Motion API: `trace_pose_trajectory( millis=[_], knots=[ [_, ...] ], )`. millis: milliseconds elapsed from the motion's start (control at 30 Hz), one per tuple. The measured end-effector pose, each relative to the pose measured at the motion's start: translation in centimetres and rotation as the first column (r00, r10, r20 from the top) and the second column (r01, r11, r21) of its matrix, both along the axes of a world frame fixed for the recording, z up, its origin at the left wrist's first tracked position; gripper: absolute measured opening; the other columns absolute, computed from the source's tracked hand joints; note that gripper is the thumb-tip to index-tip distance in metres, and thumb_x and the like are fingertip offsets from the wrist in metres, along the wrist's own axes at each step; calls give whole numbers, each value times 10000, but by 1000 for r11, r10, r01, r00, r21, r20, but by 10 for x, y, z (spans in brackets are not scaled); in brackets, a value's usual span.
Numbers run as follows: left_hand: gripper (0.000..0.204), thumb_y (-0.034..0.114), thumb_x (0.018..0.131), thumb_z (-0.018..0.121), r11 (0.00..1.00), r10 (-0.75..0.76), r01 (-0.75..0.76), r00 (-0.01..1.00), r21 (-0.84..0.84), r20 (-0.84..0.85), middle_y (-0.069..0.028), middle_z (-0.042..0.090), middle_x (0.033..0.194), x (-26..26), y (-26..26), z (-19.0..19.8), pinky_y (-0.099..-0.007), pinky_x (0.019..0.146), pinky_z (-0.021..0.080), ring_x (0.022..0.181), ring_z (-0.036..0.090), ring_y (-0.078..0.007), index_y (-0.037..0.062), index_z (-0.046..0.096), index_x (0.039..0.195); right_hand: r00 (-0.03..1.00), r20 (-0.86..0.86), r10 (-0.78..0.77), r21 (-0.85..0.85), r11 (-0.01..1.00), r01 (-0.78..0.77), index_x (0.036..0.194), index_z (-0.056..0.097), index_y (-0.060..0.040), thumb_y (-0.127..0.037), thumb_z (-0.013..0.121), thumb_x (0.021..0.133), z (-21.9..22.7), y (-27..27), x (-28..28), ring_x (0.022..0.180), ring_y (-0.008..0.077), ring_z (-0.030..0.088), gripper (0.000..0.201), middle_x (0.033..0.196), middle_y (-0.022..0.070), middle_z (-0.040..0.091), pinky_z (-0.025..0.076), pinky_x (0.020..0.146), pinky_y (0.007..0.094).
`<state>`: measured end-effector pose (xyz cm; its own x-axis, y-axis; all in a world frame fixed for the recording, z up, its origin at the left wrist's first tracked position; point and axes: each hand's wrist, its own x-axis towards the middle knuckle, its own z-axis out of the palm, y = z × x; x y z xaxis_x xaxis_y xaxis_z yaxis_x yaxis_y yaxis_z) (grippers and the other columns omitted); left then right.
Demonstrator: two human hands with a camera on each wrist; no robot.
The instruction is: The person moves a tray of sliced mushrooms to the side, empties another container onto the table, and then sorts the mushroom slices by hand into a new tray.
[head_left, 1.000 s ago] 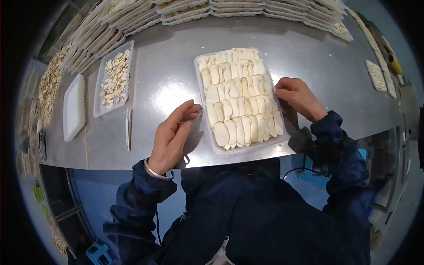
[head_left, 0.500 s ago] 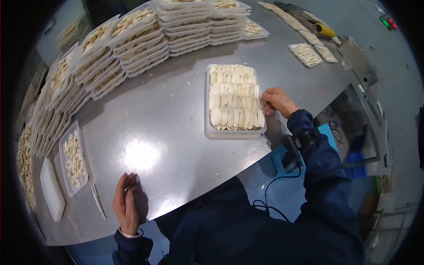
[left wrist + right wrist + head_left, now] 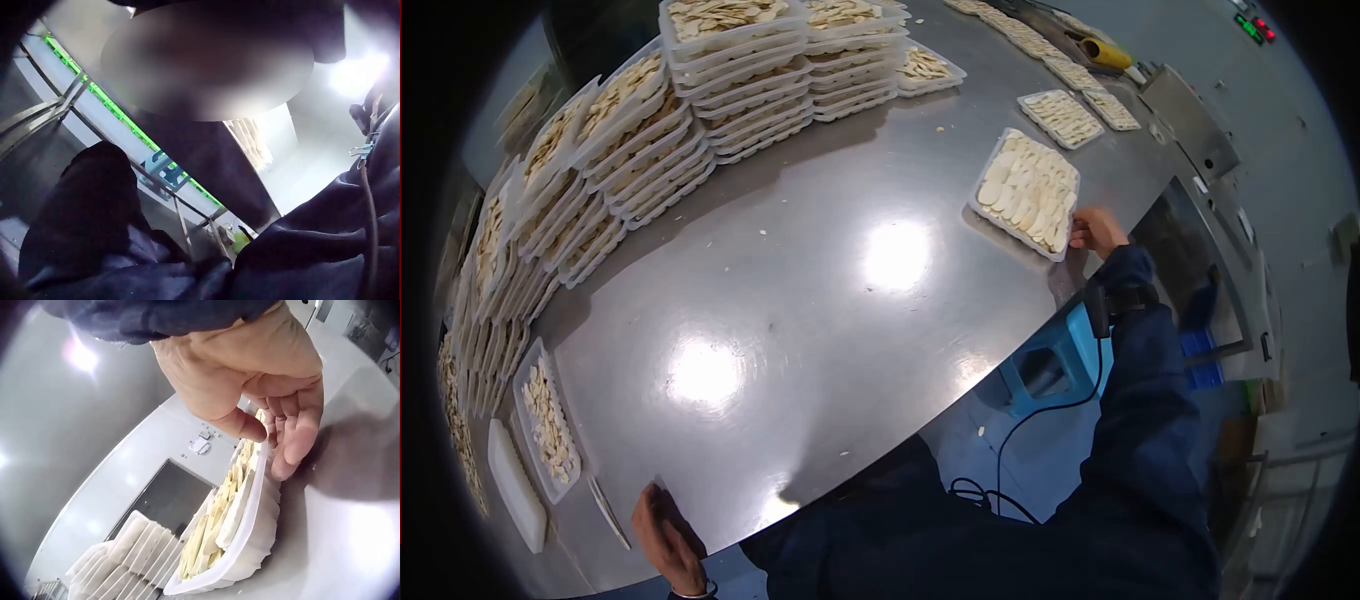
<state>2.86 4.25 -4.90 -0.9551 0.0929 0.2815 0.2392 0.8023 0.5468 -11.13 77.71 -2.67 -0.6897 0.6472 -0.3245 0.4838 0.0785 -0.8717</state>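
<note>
One left hand was at the desk's near edge, its grip loosely open. Farther off, one right hand pinched the rim of one filled tray on the desk; one second packed tray lay beyond.

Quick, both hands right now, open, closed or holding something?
Left hand: open, fingers relaxed, nothing seen in it.
Right hand: closed on the edge of the filled tray, thumb at the rim, fingers outside.
</note>
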Motion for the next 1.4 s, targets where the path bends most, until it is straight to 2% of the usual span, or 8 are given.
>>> trace_pose_trajectory(
  millis=[300,567,867,967,1100,1233,1300,1400],
  knots=[
    [389,16,1037,328,987,35,-26,998,158,-52,-200,450,1355,-5,-14,-34,-406,1129,373,1300,458,-314,-97,378,1406,986,5,-166,-12,986,166,897,595,26,-151,559,896,-16,98,45,572,202,571,181,703,76,549,520,554,334],
    [412,120,1044,432,989,146,-148,985,24,90,-274,485,1365,6,-27,-22,-408,1083,415,1269,514,-357,-118,374,1375,986,36,-163,-39,986,165,863,597,49,-146,566,865,-19,132,63,534,189,597,197,711,94,596,542,538,301],
    [333,89,1039,439,973,145,-160,985,-169,-97,-310,555,1267,-6,-12,-16,-417,989,484,1116,593,-381,-135,503,1276,967,18,-252,-24,967,253,812,582,-21,-156,573,864,-8,134,74,567,174,538,145,700,67,546,517,596,322],
    [376,153,1030,484,890,128,-198,973,-411,-193,-314,557,1237,-7,-4,-4,-474,971,466,1104,574,-429,-112,500,1296,965,4,-261,-36,965,261,816,582,-18,-156,580,861,-20,159,72,582,175,542,146,693,61,540,520,614,328],
    [622,409,963,583,857,263,-398,884,-327,-388,-291,533,1254,12,-30,-21,-546,967,404,1127,516,-465,-75,467,1337,949,0,-315,-41,948,315,881,583,-12,-170,577,868,-27,191,53,661,187,552,158,786,73,552,526,638,346],
    [636,501,964,551,550,478,-754,637,-358,-605,-257,561,1185,44,-72,-37,-520,933,424,1037,550,-435,-59,530,1264,922,-26,-387,-56,921,385,987,563,-15,-90,564,848,-37,228,33,657,187,599,158,799,65,562,566,588,353],
    [594,461,948,583,560,790,-827,515,49,-332,-225,575,1093,50,-80,-41,-496,880,447,956,559,-388,-55,541,1239,902,-36,-429,-45,903,428,980,567,-18,-86,566,847,-37,237,25,688,192,631,151,803,65,571,595,595,346],
    [534,401,924,630,200,875,-811,400,550,272,-176,597,955,66,-113,-53,-461,800,483,834,572,-318,-49,558,1203,899,-29,-437,-64,898,434,975,567,5,-83,564,848,-37,243,10,695,207,645,155,820,81,586,598,591,346]
  ],
)
